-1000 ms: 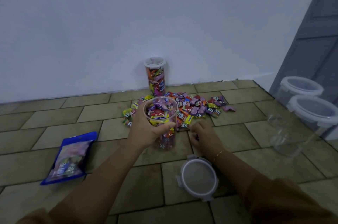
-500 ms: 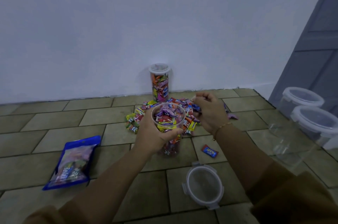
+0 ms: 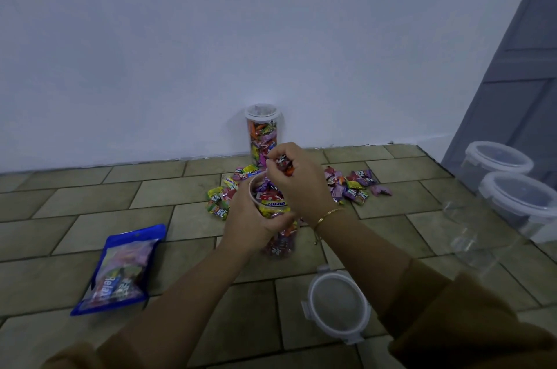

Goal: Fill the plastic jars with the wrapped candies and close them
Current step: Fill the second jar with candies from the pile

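Note:
My left hand (image 3: 251,216) grips a clear plastic jar (image 3: 278,243) that stands on the tiled floor, nearly full of wrapped candies. Directly over its open mouth, my right hand (image 3: 297,180) holds a small bunch of candies (image 3: 281,162) in curled fingers. A loose pile of wrapped candies (image 3: 351,185) lies on the floor behind the jar. Against the wall stands a second jar (image 3: 262,135), filled and with its lid on. The open jar's round lid (image 3: 337,304) lies on the floor near my right forearm.
A blue candy pouch (image 3: 120,270) lies flat on the floor to the left. Two empty clear jars with lids (image 3: 498,157) (image 3: 520,197) stand at the right by a grey door. One stray candy sits under my right wrist, mostly hidden.
My right hand picked up candies from the floor pile and rose with them, moving left until it is over the mouth of the jar. My left hand kept its hold on the jar.

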### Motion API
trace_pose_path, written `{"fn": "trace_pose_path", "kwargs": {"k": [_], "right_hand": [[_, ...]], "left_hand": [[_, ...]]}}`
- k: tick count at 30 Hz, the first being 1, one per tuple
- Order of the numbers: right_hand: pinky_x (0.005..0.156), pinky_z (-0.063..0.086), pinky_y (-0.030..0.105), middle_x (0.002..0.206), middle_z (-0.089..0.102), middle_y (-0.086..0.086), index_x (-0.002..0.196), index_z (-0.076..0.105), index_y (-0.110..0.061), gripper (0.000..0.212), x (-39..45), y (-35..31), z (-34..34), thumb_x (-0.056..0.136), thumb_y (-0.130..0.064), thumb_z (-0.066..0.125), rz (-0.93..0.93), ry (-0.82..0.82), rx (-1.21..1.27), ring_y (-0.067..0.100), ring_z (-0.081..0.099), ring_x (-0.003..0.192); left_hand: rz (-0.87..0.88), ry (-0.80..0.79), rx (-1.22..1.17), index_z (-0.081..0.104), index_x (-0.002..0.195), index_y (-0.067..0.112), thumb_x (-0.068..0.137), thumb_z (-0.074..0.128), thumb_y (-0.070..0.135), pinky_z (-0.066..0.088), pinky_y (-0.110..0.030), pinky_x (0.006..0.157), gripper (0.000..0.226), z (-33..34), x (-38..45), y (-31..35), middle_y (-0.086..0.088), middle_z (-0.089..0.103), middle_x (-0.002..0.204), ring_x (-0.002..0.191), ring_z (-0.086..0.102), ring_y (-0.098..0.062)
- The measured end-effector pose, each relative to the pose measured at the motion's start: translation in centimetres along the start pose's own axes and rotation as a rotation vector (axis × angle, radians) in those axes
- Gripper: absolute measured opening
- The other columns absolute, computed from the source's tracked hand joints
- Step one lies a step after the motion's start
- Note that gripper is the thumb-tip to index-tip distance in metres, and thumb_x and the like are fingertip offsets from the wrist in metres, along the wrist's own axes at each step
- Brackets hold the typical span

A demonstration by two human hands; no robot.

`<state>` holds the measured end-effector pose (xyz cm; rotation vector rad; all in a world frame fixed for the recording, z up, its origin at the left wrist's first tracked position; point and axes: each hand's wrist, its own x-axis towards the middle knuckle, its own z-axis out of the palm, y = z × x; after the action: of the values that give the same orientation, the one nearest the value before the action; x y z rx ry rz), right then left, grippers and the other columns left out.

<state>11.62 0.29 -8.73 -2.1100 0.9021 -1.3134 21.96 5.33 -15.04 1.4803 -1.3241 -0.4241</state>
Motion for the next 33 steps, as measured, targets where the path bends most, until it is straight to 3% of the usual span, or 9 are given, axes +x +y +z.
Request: {"fn": "trace_pose_path", "kwargs": {"k": [3, 8, 12, 17, 22, 27, 29, 31, 33], "right_hand": [[0.065, 0.034, 0.01, 0.085, 0.06, -0.001, 0.091, 0.064, -0.008, 0.007, -0.2, 0.6, 0.1, 0.085, -0.011, 0.06, -0.048, -0.022, -0.065, 0.008, 0.05, 0.077], [0.07, 0.038, 0.02, 0.082, 0.06, 0.001, 0.084, 0.062, -0.01, 0.015, -1.1, 1.5, 0.9, 0.085, -0.023, 0.055, -0.134, -0.02, -0.091, 0.012, 0.049, 0.077], [0.074, 0.039, 0.026, 0.082, 0.059, -0.002, 0.085, 0.066, -0.014, 0.029, -1.4, 2.3, 0.9, 0.086, -0.037, 0.047, -0.166, -0.057, -0.12, 0.013, 0.05, 0.081], [0.084, 0.039, 0.023, 0.1, 0.059, 0.0, 0.101, 0.071, -0.018, 0.04, -2.0, 2.5, 0.7, 0.088, -0.044, 0.044, -0.144, -0.08, -0.088, 0.012, 0.05, 0.098], [0.089, 0.037, 0.023, 0.11, 0.065, 0.001, 0.134, 0.05, -0.023, 0.052, -2.1, 2.4, 0.1, 0.093, -0.049, 0.032, -0.114, -0.174, -0.078, 0.011, 0.049, 0.102], [0.094, 0.027, 0.017, 0.124, 0.063, -0.004, 0.119, 0.064, -0.02, 0.044, -1.5, 2.0, -0.7, 0.092, -0.041, 0.036, -0.155, -0.335, -0.276, 0.015, 0.048, 0.109], [0.099, 0.032, 0.022, 0.123, 0.063, -0.003, 0.119, 0.064, -0.023, 0.038, -1.1, 1.8, -0.9, 0.092, -0.038, 0.041, -0.158, -0.399, -0.275, 0.014, 0.052, 0.111], [0.102, 0.038, 0.027, 0.128, 0.06, -0.003, 0.125, 0.058, -0.023, 0.035, -1.0, 1.4, -1.6, 0.094, -0.037, 0.049, -0.058, -0.422, -0.168, 0.012, 0.053, 0.117], [0.1, 0.037, 0.017, 0.136, 0.054, -0.003, 0.132, 0.052, -0.021, 0.042, -1.0, 0.7, -2.6, 0.094, -0.039, 0.049, 0.107, -0.4, 0.044, 0.006, 0.049, 0.122]], "left_hand": [[-0.002, -0.001, -0.005, 0.043, 0.127, 0.029, 0.05, 0.072, 0.059, 0.039, -0.011, 0.089, 0.087, 0.1, 0.0, -0.1, 0.022, 0.049, 0.117, 0.111, 0.049, 0.002], [0.018, 0.006, 0.002, 0.046, 0.124, 0.029, 0.054, 0.072, 0.048, 0.044, -0.019, 0.09, 0.077, 0.1, 0.2, -0.5, 0.014, 0.054, 0.119, 0.111, 0.052, 0.0], [0.024, 0.001, 0.0, 0.049, 0.124, 0.02, 0.059, 0.071, 0.043, 0.051, -0.037, 0.089, 0.072, 0.1, 0.3, -0.7, 0.006, 0.058, 0.115, 0.108, 0.056, -0.009], [0.031, 0.003, -0.002, 0.048, 0.122, 0.022, 0.062, 0.068, 0.045, 0.051, -0.037, 0.089, 0.068, 0.2, 0.2, -0.6, 0.005, 0.058, 0.115, 0.107, 0.056, -0.009], [0.016, -0.001, -0.029, 0.049, 0.125, 0.021, 0.06, 0.073, 0.042, 0.049, -0.038, 0.094, 0.072, 0.3, 0.2, -0.7, 0.006, 0.059, 0.119, 0.112, 0.056, -0.008], [-0.017, -0.013, -0.031, 0.048, 0.123, 0.022, 0.055, 0.072, 0.047, 0.05, -0.037, 0.091, 0.076, 0.3, 0.3, -0.8, 0.006, 0.058, 0.117, 0.108, 0.056, -0.009], [-0.01, -0.034, -0.037, 0.051, 0.122, 0.023, 0.056, 0.076, 0.049, 0.051, -0.042, 0.089, 0.075, 0.1, 0.5, -0.9, 0.006, 0.06, 0.116, 0.107, 0.058, -0.011], [-0.005, -0.076, -0.052, 0.051, 0.123, 0.026, 0.054, 0.081, 0.057, 0.05, -0.042, 0.092, 0.082, -0.2, 0.6, -1.0, 0.007, 0.06, 0.119, 0.112, 0.057, -0.01], [0.022, -0.139, -0.073, 0.049, 0.124, 0.034, 0.042, 0.082, 0.068, 0.046, -0.031, 0.099, 0.094, -0.7, 0.5, -0.6, 0.012, 0.059, 0.123, 0.117, 0.053, -0.003]]}}
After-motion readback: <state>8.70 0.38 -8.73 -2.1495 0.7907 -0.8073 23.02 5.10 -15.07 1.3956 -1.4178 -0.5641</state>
